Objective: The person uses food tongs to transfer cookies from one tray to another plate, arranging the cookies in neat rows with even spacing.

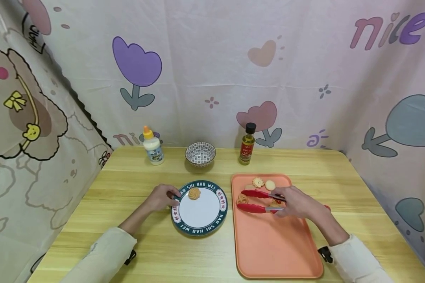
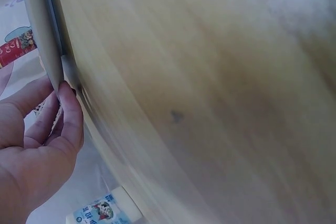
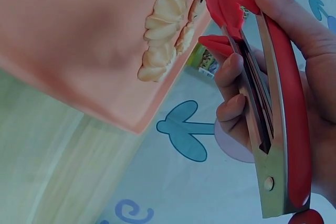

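My left hand (image 1: pixel 161 197) pinches the left rim of a round white plate (image 1: pixel 202 212) with a green lettered border; the left wrist view shows thumb and fingers on either side of the rim. One swirled cookie (image 1: pixel 194 193) lies near the plate's upper left edge. In my right hand (image 1: pixel 295 202) is a pair of tongs (image 1: pixel 253 208) with red tips, held over an orange tray (image 1: pixel 269 251). The tips stand apart, close to a pretzel-shaped cookie (image 1: pixel 242 199). A scalloped cookie (image 1: pixel 257 182) and a round pale cookie (image 1: pixel 270 185) lie at the tray's far end.
Along the table's back edge stand a white glue bottle (image 1: pixel 154 147) with an orange cap, a small patterned bowl (image 1: pixel 200 154) and an oil bottle (image 1: pixel 247 144) with a black cap. A printed cloth (image 1: pixel 198 59) hangs behind the wooden table (image 1: pixel 145 255).
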The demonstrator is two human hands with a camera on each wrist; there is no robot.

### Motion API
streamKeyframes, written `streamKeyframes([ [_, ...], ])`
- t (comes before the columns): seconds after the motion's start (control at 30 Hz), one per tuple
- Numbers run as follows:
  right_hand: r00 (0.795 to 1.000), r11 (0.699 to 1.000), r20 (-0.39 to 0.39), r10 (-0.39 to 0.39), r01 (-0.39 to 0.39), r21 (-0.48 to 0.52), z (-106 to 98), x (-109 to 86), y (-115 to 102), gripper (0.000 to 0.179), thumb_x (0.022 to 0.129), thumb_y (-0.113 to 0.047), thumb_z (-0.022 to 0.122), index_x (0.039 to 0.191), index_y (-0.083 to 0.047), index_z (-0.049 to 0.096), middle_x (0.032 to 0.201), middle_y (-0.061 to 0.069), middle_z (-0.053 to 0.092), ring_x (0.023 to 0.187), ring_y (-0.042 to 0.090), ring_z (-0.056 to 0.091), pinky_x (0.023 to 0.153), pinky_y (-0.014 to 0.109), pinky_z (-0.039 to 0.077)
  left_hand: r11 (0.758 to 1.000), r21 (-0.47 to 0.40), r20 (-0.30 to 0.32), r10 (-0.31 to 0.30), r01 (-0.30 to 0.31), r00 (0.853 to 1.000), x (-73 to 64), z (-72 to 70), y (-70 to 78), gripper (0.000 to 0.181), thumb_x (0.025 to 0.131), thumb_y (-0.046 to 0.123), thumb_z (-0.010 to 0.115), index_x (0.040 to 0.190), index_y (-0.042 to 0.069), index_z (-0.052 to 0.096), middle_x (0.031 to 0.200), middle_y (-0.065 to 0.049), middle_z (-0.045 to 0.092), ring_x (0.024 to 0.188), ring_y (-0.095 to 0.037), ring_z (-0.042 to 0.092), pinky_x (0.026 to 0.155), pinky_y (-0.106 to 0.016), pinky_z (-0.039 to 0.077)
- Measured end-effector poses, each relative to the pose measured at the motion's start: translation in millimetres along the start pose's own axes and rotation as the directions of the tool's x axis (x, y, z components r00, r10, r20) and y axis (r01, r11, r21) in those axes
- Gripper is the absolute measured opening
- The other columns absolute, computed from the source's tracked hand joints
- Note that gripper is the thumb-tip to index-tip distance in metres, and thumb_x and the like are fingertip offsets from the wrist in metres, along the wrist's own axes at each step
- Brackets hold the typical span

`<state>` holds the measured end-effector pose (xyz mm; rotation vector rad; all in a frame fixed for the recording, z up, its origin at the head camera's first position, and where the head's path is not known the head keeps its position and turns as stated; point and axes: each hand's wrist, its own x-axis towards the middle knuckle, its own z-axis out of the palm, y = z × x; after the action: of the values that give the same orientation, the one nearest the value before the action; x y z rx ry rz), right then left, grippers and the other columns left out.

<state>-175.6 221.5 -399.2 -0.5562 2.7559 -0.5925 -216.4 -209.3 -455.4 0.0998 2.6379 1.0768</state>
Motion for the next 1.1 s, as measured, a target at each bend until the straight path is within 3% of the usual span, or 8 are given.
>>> streamKeyframes([
  [0.33, 1.000, 1.000, -0.005, 0.012, -0.011, 0.016, 2.3, -0.5, 1.3, 0.057, 0.068, -0.023, 0.084, 0.117, -0.007, 0.060, 0.109, 0.007, 0.065, 0.084, 0.019, 0.054, 0.070, 0.031, 0.047, 1.000, 0.005, -0.001, 0.009, -0.009, 1.000, 0.4, -1.7, 0.4, 0.020, 0.076, 0.005, 0.075, 0.095, 0.005, 0.070, 0.093, -0.007, 0.062, 0.082, -0.019, 0.052, 0.068, -0.027, 0.045],
  [0.63, 0.999, 1.000, -0.045, -0.027, 0.027, 0.002, -3.4, 2.1, -2.8, 0.058, 0.067, -0.022, 0.085, 0.117, -0.005, 0.061, 0.113, 0.009, 0.066, 0.093, 0.022, 0.061, 0.084, 0.044, 0.053, 1.000, -0.010, 0.000, -0.003, 0.003, 1.000, 0.9, 0.0, -0.5, 0.021, 0.076, 0.006, 0.076, 0.096, 0.005, 0.070, 0.092, -0.007, 0.062, 0.082, -0.019, 0.052, 0.069, -0.027, 0.046],
  [0.93, 0.994, 0.996, -0.069, -0.083, 0.082, -0.015, -10.1, 17.1, -18.7, 0.049, 0.068, -0.021, 0.084, 0.110, -0.006, 0.064, 0.095, 0.002, 0.066, 0.077, 0.018, 0.055, 0.066, 0.026, 0.048, 1.000, -0.015, 0.002, 0.006, -0.006, 1.000, -0.9, 0.4, 0.9, 0.021, 0.075, 0.005, 0.075, 0.096, 0.004, 0.070, 0.093, -0.007, 0.062, 0.083, -0.019, 0.053, 0.070, -0.028, 0.046],
  [1.1, 0.992, 0.996, -0.096, -0.084, 0.080, -0.044, -8.0, 25.5, -28.9, 0.050, 0.069, -0.024, 0.083, 0.113, -0.008, 0.065, 0.102, 0.004, 0.068, 0.084, 0.020, 0.059, 0.073, 0.033, 0.053, 1.000, -0.018, 0.001, -0.001, 0.001, 1.000, -0.5, 0.3, 1.0, 0.021, 0.075, 0.005, 0.075, 0.095, 0.005, 0.070, 0.092, -0.007, 0.062, 0.082, -0.019, 0.052, 0.069, -0.027, 0.046],
])
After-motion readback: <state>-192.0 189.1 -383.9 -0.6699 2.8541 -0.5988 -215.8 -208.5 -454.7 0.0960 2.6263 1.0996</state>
